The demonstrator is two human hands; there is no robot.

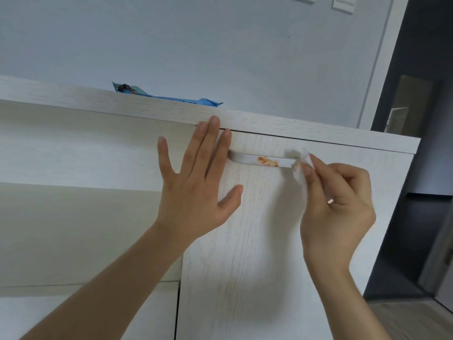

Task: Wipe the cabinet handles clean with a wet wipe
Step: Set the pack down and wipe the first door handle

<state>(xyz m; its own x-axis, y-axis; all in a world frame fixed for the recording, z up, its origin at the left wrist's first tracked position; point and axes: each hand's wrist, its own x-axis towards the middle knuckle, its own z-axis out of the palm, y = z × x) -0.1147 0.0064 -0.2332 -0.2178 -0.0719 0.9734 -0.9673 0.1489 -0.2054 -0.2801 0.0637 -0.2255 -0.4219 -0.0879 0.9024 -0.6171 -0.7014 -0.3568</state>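
My left hand (193, 185) lies flat and spread against the cabinet door (245, 241) at the centre of the frame, fingertips reaching the edge of the cabinet top (122, 104) and covering the left end of the white handle (245, 158). My right hand (338, 207), right of centre, pinches a folded white wet wipe (300, 165) between thumb and forefinger and presses it on the handle's right end. An orange-red smear (267, 161) sits mid-handle, just left of the wipe and between my hands; a blue packet (169, 95) lies on the cabinet top, upper left.
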